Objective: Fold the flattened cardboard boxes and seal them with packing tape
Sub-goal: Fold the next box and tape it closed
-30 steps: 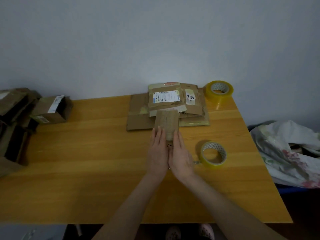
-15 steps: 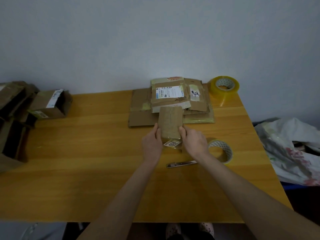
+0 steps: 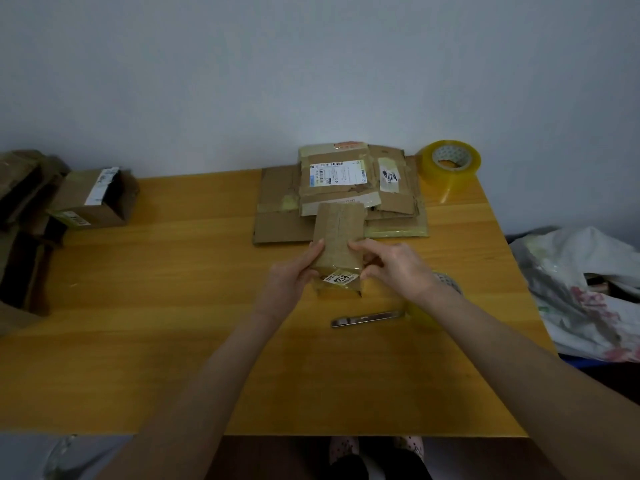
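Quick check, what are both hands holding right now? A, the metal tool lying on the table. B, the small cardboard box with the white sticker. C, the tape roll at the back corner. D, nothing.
B: the left hand and right hand grip the small cardboard box by its two sides, while the tape roll and metal tool lie untouched on the table.

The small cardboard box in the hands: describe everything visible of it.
The small cardboard box is brown and narrow, its long axis pointing away from the person. A seam runs along its top face; the near end carries a white label with glossy tape. The left hand grips its left side, the right hand its right. Its far end overlaps the flattened cardboard stack in view.
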